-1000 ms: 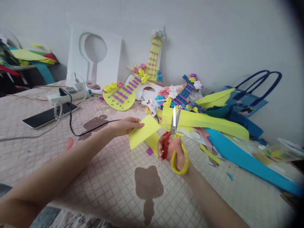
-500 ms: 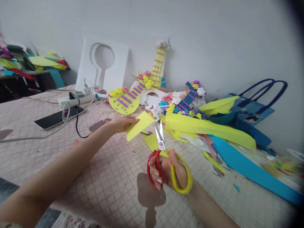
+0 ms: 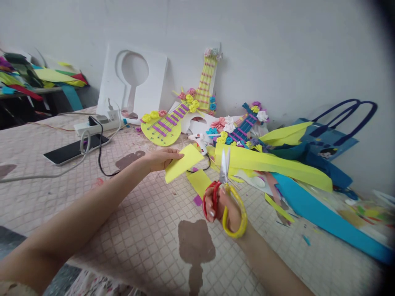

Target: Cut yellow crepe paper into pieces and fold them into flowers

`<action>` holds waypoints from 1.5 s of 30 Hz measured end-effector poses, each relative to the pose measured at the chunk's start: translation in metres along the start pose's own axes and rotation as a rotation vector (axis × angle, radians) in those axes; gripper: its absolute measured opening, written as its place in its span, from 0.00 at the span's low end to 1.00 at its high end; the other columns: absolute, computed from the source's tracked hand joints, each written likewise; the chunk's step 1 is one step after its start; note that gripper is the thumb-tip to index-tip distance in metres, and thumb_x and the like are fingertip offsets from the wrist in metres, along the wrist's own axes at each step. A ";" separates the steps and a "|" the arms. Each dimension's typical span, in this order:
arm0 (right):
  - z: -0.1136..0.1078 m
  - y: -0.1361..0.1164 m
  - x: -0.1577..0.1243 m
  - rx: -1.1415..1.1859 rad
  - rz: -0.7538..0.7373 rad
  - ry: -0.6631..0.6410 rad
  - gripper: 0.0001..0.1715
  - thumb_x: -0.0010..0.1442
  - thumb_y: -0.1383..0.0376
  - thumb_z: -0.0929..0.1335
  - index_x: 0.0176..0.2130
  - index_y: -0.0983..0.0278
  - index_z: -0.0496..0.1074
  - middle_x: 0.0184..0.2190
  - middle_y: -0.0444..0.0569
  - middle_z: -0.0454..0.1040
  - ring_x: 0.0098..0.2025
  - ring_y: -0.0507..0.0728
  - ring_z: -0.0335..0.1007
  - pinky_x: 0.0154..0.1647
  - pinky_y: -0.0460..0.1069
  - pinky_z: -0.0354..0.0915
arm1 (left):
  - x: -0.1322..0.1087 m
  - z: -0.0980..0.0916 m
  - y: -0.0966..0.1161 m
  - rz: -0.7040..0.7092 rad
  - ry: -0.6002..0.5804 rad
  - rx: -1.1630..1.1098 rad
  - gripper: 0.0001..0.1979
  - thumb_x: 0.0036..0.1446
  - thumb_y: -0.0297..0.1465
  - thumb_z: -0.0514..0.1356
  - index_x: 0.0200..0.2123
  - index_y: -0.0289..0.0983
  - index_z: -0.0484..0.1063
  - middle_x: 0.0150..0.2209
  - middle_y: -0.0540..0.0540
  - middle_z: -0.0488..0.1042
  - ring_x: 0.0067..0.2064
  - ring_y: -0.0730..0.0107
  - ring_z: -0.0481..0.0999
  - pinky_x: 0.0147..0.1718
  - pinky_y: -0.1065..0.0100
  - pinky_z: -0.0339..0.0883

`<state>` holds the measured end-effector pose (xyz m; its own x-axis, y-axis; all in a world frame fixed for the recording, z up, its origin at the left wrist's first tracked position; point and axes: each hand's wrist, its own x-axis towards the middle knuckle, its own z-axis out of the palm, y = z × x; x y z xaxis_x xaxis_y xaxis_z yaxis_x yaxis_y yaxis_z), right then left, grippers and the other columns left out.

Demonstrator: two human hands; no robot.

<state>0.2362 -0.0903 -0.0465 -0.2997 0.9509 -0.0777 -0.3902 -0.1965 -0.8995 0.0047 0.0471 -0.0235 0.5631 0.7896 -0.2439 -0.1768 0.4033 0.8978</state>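
Note:
My left hand (image 3: pixel 163 159) pinches the left edge of a rectangular yellow piece of paper (image 3: pixel 184 163), held above the table. In my right hand (image 3: pixel 222 205) is a pair of scissors (image 3: pixel 224 176) with one red and one yellow handle loop; fingers and thumb pass through the loops. The blades point away from me, slightly apart, with nothing between them. Another yellow paper piece (image 3: pixel 199 182) lies on the table between both hands, partly behind the right one. Just beyond the held paper rests a white glue gun (image 3: pixel 200 142).
Decorated guitar-shaped crafts (image 3: pixel 163 128) lean at the back beside a white foam board (image 3: pixel 154 78). To the left lie a power strip (image 3: pixel 98 125), cables and a dark phone-like slab (image 3: pixel 72 152). A yellow roll (image 3: pixel 271 162), a blue strip (image 3: pixel 321 216) and a blue bag (image 3: pixel 330 139) occupy the right.
My right hand has moved right and a little away from me with the scissors, farther from the held paper; the blades have closed somewhat. My left hand stays nearly still.

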 end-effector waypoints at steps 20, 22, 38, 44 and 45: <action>-0.008 0.004 0.013 -0.129 -0.165 0.381 0.19 0.43 0.62 0.74 0.32 0.63 0.64 0.22 0.38 0.67 0.16 0.45 0.58 0.14 0.42 0.55 | -0.016 0.041 -0.011 0.020 -0.301 0.296 0.13 0.45 0.32 0.68 0.34 0.36 0.70 0.33 0.51 0.74 0.31 0.75 0.74 0.27 0.76 0.65; -0.006 0.004 0.011 -0.136 -0.158 0.380 0.20 0.42 0.62 0.75 0.32 0.63 0.64 0.21 0.37 0.66 0.16 0.45 0.59 0.15 0.42 0.55 | -0.014 0.040 -0.013 -0.022 -0.326 0.339 0.13 0.44 0.32 0.69 0.33 0.35 0.72 0.32 0.50 0.75 0.30 0.76 0.74 0.27 0.77 0.66; 0.017 -0.004 -0.011 0.305 0.257 -0.293 0.36 0.57 0.40 0.58 0.36 0.69 0.70 0.24 0.45 0.63 0.23 0.51 0.60 0.24 0.49 0.60 | -0.003 -0.010 0.005 0.104 -0.148 0.069 0.13 0.44 0.26 0.69 0.35 0.36 0.72 0.29 0.50 0.78 0.25 0.74 0.77 0.20 0.78 0.69; 0.021 0.005 -0.016 0.367 0.266 -0.456 0.40 0.60 0.40 0.51 0.39 0.70 0.69 0.25 0.47 0.64 0.22 0.52 0.60 0.23 0.49 0.61 | -0.003 -0.017 0.006 0.109 -0.165 0.085 0.12 0.47 0.26 0.67 0.36 0.36 0.71 0.30 0.50 0.77 0.26 0.75 0.77 0.20 0.77 0.70; 0.021 0.006 -0.016 0.365 0.274 -0.464 0.41 0.60 0.40 0.51 0.40 0.71 0.69 0.25 0.47 0.64 0.22 0.52 0.60 0.23 0.49 0.62 | -0.003 -0.016 0.006 0.107 -0.169 0.098 0.12 0.47 0.26 0.67 0.36 0.36 0.71 0.30 0.50 0.77 0.26 0.75 0.77 0.20 0.77 0.70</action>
<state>0.2206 -0.1118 -0.0412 -0.7433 0.6688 -0.0162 -0.4924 -0.5633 -0.6635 -0.0109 0.0548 -0.0234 0.6742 0.7333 -0.0875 -0.1682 0.2678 0.9487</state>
